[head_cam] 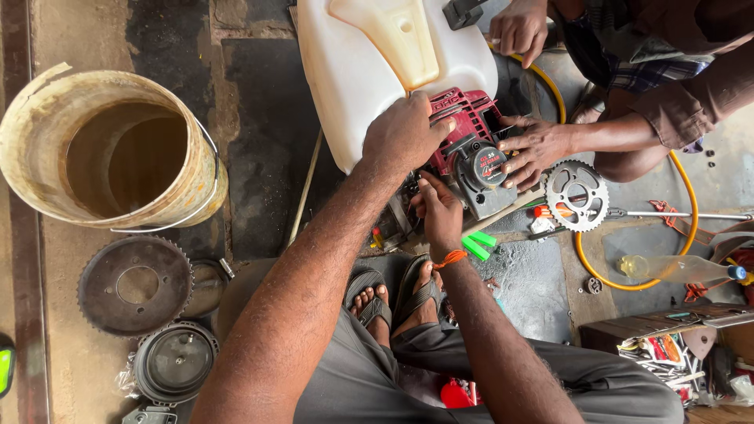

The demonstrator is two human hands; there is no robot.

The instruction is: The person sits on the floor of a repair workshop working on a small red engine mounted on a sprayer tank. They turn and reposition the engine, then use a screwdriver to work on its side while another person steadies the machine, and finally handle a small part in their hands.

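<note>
A small red and grey engine (471, 153) is mounted under a white plastic tank (369, 55) that lies on the floor. My left hand (404, 133) rests on top where tank and red cover meet, fingers wrapped over the cover. My right hand (436, 208), with an orange thread at the wrist, has curled fingers pressed against the engine's lower side. What those fingers pinch is hidden. Another person's hand (534, 145) steadies the grey starter housing from the right. Their other hand (518, 27) is at the tank's top edge.
A rusty bucket (118, 149) stands at left, with a toothed disc (135, 284) and a round black cover (173, 363) below it. A sprocket (577, 195), a yellow hose (683, 196), a plastic bottle (675, 268) and a box of tools (675, 345) lie at right. My sandalled feet (393, 302) are under the engine.
</note>
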